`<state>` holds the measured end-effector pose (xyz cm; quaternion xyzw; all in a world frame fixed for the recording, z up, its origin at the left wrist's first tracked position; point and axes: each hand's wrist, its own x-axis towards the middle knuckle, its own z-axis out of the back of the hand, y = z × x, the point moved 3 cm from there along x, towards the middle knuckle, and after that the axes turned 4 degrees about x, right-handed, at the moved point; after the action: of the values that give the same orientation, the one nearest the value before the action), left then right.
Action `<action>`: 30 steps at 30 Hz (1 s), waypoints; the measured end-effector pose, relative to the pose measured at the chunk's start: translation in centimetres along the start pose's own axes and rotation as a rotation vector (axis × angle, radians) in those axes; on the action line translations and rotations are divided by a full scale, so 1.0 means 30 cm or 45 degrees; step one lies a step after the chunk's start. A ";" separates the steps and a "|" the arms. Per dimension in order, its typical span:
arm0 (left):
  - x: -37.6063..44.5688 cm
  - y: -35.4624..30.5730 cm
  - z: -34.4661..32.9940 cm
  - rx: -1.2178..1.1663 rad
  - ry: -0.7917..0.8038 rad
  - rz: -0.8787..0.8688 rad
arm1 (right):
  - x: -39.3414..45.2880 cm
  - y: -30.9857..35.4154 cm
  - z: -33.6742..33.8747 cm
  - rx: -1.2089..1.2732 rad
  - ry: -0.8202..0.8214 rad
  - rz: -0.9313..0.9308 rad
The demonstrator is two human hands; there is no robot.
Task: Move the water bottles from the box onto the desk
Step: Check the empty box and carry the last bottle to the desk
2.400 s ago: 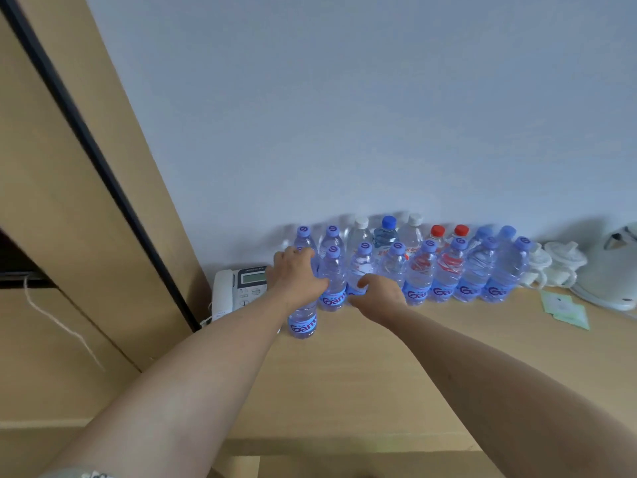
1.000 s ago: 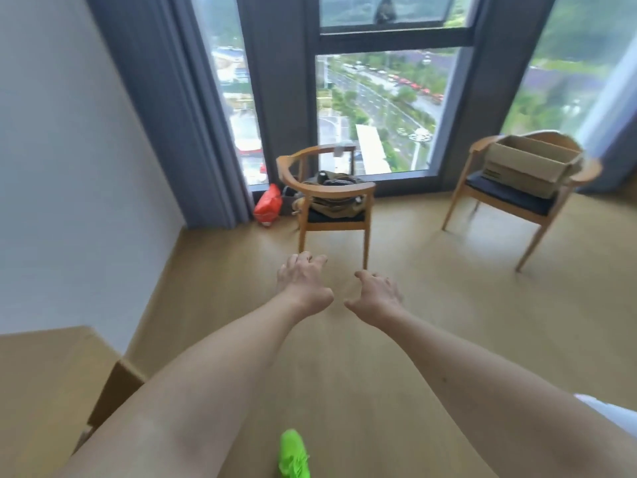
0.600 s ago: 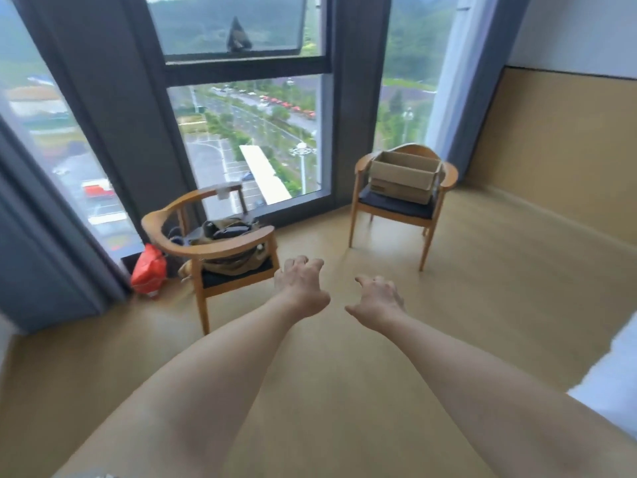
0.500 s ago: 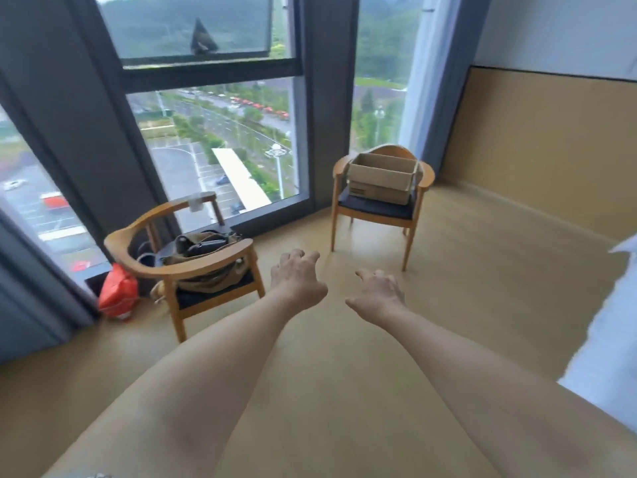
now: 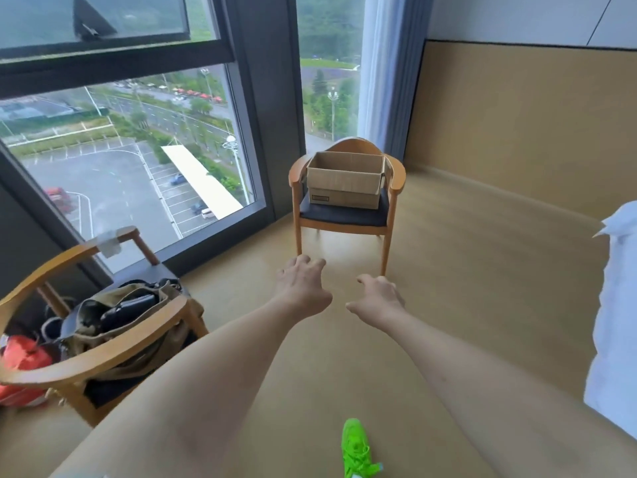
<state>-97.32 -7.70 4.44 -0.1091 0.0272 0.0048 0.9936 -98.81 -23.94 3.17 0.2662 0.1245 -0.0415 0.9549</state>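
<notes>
An open cardboard box (image 5: 344, 184) sits on the dark seat of a wooden armchair (image 5: 344, 215) straight ahead by the window. Its inside is hidden from here, so no bottles show. No desk is in view. My left hand (image 5: 301, 286) and my right hand (image 5: 377, 298) are stretched out in front of me, well short of the chair, both empty with fingers loosely curled and apart.
A second wooden armchair (image 5: 86, 357) at the lower left holds an olive bag (image 5: 120, 315); a red bag (image 5: 20, 363) lies beside it. White bedding (image 5: 613, 322) edges in at the right. My green shoe (image 5: 356, 450) is on the wooden floor (image 5: 465, 270). Tall windows fill the left.
I have turned away from the desk with its rows of bottles and now face the chair with the box, which has come closer and more central. Both hands stay empty.
</notes>
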 end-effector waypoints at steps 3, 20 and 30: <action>0.244 -0.030 0.020 -0.007 0.013 0.005 | 0.247 0.015 0.071 0.013 0.004 0.003; 1.384 -0.083 0.041 0.012 0.098 -0.080 | 1.340 0.112 0.281 -0.014 0.015 -0.106; 2.127 -0.006 0.040 0.028 0.186 -0.177 | 2.011 0.276 0.367 -0.021 -0.013 -0.219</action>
<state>-33.55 -7.39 2.13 -0.0997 0.0921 -0.0725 0.9881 -36.97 -23.36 0.71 0.2462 0.1425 -0.1238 0.9506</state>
